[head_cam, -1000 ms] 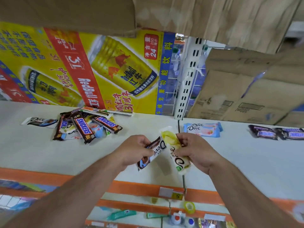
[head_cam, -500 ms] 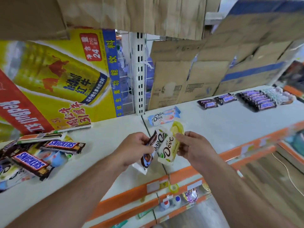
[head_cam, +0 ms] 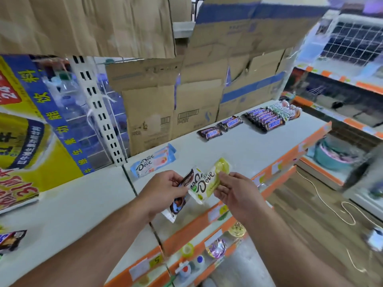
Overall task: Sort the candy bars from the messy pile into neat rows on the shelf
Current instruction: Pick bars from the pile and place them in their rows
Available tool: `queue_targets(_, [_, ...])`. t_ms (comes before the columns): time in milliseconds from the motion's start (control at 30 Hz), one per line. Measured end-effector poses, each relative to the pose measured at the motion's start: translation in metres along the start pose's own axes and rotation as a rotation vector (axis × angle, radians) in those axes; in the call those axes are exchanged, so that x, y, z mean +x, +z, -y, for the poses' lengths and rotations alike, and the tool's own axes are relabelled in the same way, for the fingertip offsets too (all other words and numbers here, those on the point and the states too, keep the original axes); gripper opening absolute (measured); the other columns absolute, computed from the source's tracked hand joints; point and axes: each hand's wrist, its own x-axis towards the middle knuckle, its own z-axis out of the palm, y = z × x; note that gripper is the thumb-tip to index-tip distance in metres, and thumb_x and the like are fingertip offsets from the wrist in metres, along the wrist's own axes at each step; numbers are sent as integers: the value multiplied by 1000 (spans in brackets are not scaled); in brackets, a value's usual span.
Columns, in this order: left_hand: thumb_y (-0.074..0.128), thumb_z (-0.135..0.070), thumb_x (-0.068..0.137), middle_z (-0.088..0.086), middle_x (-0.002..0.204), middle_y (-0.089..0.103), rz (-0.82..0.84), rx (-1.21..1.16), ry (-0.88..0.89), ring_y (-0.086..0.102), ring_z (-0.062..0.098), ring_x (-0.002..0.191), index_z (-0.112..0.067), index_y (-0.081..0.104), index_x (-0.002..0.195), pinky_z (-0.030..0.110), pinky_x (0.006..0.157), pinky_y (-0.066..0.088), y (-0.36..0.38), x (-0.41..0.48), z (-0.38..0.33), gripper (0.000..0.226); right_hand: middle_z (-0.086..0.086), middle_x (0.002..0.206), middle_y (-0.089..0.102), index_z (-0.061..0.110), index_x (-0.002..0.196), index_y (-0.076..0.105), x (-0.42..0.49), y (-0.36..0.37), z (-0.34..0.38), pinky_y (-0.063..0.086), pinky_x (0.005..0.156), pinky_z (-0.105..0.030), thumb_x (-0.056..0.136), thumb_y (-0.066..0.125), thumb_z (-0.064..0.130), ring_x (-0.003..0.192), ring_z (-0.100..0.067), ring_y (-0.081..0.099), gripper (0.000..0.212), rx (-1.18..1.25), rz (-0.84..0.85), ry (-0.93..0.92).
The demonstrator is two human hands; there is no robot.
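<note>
My left hand (head_cam: 163,193) grips a brown-and-white Dove bar (head_cam: 181,195) above the white shelf (head_cam: 248,146). My right hand (head_cam: 234,195) pinches a yellow-green Dove bar (head_cam: 211,180) right beside it, the two bars overlapping. A light blue Dove bar (head_cam: 154,162) lies alone on the shelf just beyond my hands. Further right, two Snickers bars (head_cam: 220,127) lie side by side, then a neat row of several Snickers bars (head_cam: 265,119) and a row of pale green bars (head_cam: 285,110). Only one corner of the messy pile (head_cam: 10,240) shows at the left edge.
Cardboard sheets (head_cam: 165,112) line the back of the shelf, and a yellow drink poster (head_cam: 31,131) covers the left. An orange price rail (head_cam: 228,208) edges the shelf front, with small items on lower shelves. Wooden floor with a cable lies to the right.
My view has swung right, so the pile has slid off to the left and the sorted rows have come into sight. Both hands still hold their Dove bars close together.
</note>
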Motion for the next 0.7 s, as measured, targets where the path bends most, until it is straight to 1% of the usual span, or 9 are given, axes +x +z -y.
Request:
queue_targets(100, [70, -7, 83, 3, 75, 74, -18, -15, -16, 70, 18, 70, -11, 66, 95, 37, 78, 53, 24, 24, -16, 14, -4, 55, 58, 10, 78, 44, 22, -21, 26, 53, 57, -30, 93, 61, 2, 47, -16, 54, 24, -16, 10, 8])
queue_targets(167, [71, -7, 82, 4, 76, 75, -19, -14, -27, 69, 17, 70, -11, 65, 95, 34, 75, 52, 41, 40, -27, 15, -3, 54, 58, 10, 79, 44, 39, -33, 44, 52, 60, -32, 93, 60, 1, 46, -15, 54, 24, -24, 28, 13])
queue_targets(233, [72, -8, 80, 5, 78, 75, -18, -10, -27, 69, 17, 70, -12, 66, 93, 34, 75, 51, 57, 57, -38, 15, -2, 52, 58, 11, 80, 43, 55, -45, 61, 51, 63, -33, 94, 59, 1, 44, -14, 53, 24, -29, 41, 8])
queue_targets(333, [70, -5, 81, 6, 78, 75, -38, -23, -29, 69, 16, 68, -12, 66, 93, 31, 70, 51, 78, 78, -50, 14, -2, 52, 57, 11, 78, 42, 74, -62, 80, 51, 62, -33, 94, 59, 1, 43, -14, 52, 25, -52, 52, 1])
queue_targets(400, [68, -3, 81, 9, 79, 74, -45, -37, -32, 68, 18, 68, -11, 66, 94, 30, 68, 50, 88, 87, -55, 15, -4, 53, 56, 10, 78, 44, 86, -72, 89, 52, 60, -33, 94, 59, 2, 46, -16, 52, 24, -71, 62, 6])
queue_targets(467, [69, -2, 81, 14, 81, 74, -55, -50, -37, 67, 20, 66, -9, 66, 94, 32, 68, 50, 93, 92, -57, 15, -5, 55, 51, 9, 75, 44, 100, -79, 94, 53, 58, -33, 93, 60, 2, 52, -20, 47, 25, -83, 70, 17])
queue_targets(533, [69, -1, 81, 17, 81, 73, -79, -64, -45, 64, 19, 63, -6, 65, 93, 30, 65, 48, 91, 93, -58, 14, -7, 59, 45, 10, 73, 43, 112, -78, 97, 54, 55, -31, 92, 61, 1, 58, -23, 42, 27, -84, 86, 30])
queue_targets(600, [70, -2, 81, 16, 82, 73, -108, -84, -55, 63, 18, 62, -5, 64, 93, 29, 65, 48, 85, 92, -56, 15, -5, 58, 41, 10, 73, 43, 122, -72, 95, 54, 53, -29, 92, 61, 1, 58, -22, 39, 28, -86, 117, 40])
queue_targets(700, [70, -2, 80, 13, 81, 74, -162, -82, -84, 64, 17, 63, -6, 64, 94, 26, 63, 48, 70, 88, -50, 16, -4, 56, 42, 10, 74, 44, 130, -55, 88, 54, 54, -29, 93, 60, 2, 57, -21, 42, 26, -109, 178, 66])
